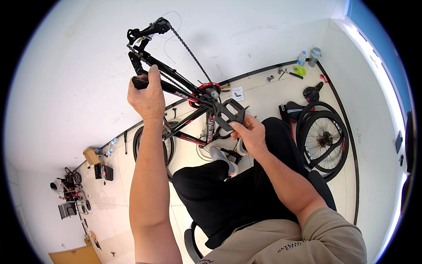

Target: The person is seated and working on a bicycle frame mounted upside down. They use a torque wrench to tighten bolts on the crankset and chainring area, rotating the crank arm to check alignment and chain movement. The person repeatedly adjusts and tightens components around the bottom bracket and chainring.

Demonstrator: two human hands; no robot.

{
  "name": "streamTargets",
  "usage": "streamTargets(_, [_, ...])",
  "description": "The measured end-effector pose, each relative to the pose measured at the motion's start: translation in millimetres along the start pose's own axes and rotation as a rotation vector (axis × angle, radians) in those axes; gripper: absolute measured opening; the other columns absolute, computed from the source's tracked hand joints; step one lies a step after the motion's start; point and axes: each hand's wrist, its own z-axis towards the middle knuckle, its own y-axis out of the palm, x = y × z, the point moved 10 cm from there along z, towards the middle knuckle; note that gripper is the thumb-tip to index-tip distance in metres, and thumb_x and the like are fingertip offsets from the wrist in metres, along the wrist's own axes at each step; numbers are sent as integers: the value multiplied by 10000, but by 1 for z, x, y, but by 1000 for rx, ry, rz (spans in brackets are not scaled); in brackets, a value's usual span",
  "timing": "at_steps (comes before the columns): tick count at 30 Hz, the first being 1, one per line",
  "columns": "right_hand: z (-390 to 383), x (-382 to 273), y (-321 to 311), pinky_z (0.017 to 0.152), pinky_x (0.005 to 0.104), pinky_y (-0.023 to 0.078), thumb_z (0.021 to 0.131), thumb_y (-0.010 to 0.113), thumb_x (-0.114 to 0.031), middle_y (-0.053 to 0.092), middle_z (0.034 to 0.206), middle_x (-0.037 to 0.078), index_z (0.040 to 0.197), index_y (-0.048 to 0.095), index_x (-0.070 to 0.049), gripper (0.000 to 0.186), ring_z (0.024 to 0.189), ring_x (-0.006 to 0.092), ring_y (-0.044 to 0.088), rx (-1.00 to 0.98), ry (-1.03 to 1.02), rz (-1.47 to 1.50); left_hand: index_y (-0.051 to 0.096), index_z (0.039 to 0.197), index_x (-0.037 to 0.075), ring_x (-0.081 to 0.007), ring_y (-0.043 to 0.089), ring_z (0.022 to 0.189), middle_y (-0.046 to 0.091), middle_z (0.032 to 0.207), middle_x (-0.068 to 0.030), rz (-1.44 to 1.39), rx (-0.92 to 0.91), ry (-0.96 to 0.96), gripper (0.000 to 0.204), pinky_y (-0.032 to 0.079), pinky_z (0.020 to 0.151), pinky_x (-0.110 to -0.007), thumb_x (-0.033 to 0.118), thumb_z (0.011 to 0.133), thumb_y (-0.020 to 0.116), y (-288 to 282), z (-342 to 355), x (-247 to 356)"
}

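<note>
A black bicycle frame [187, 93] with red and white markings stands tilted before me, its rear wheel off. My left hand [147, 99] is closed round the upper end of a black frame tube [140, 82], thumb pointing up. My right hand [249, 132] pinches the near edge of a black platform pedal [223, 122] beside the crank. From the rear derailleur [151, 29] at the top, the chain [190, 53] runs down to the red-and-black chainring [210, 89]. Behind my left forearm, the front wheel [138, 145] is partly hidden.
Loose wheel and tyre [326, 138] lie at the right near a saddle [311, 93]. By the wall are a hammer [293, 75], bottles [301, 58] and a paper leaflet [238, 93]. Another person [68, 189] works far left, near boxes [92, 156]. I sit on a chair [323, 189].
</note>
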Motion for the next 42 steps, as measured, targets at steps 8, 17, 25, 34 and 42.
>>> streamTargets(8, [0,10,4,626,335,584,958,645,-125,686,889,97,1066,618,15,179,684,172,681,-47,76,145,584,727,1,-126,510,636,582,660,-32,-8,-1,5,425,451,631,-277,360,797,801,0,0,1])
streamTargets(17, [-6,18,14,692,401,586,1032,521,-189,696,964,135,1132,594,8,233,755,243,697,-111,206,419,578,710,4,-125,506,637,575,648,-31,-8,10,-2,421,447,636,-275,353,798,796,-1,0,1])
streamTargets(25, [-12,15,15,709,418,586,1022,538,-119,674,1065,160,1457,375,22,485,784,261,696,-48,158,364,573,712,3,-127,502,638,573,647,-33,-17,2,-9,422,445,638,-275,352,797,793,-1,0,1])
streamTargets(34, [-9,10,16,825,467,574,945,555,17,656,1110,181,1538,247,10,668,834,265,689,-124,118,477,576,719,6,-127,505,641,576,651,-31,-33,7,-12,414,447,639,-274,349,795,794,1,0,1])
streamTargets(42, [-11,6,19,864,403,589,874,617,101,645,1154,197,1538,222,35,776,899,245,694,-101,77,225,577,720,8,-124,507,646,578,654,-28,-42,2,-10,419,447,642,-271,354,787,805,1,1,-1])
